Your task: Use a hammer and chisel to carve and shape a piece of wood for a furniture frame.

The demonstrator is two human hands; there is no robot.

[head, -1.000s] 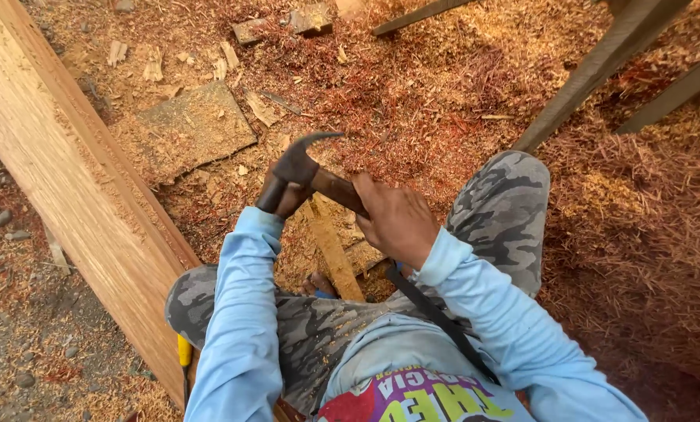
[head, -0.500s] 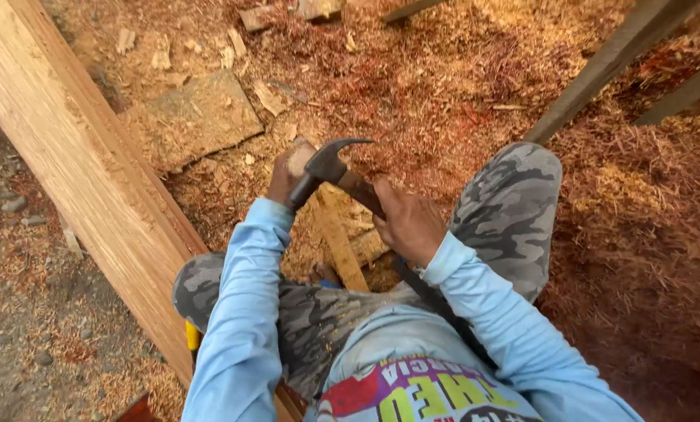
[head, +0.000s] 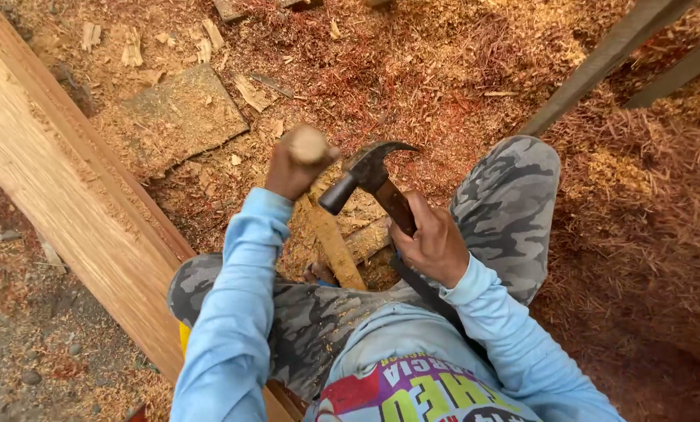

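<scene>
- Holding a claw hammer [head: 369,176] by its handle, our right hand [head: 432,242] has a tight grip.
- Our left hand [head: 295,168] wraps a round wooden stick [head: 309,144].
- Sawdust [head: 444,70] lies all around.

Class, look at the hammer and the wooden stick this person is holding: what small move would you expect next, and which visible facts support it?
Probably a short downward tap. The right hand holds the claw hammer raised, its head beside the rounded top of the wooden stick, not touching it. The left hand has its grip around the stick just under that top, holding it roughly upright over the wood shavings.
</scene>
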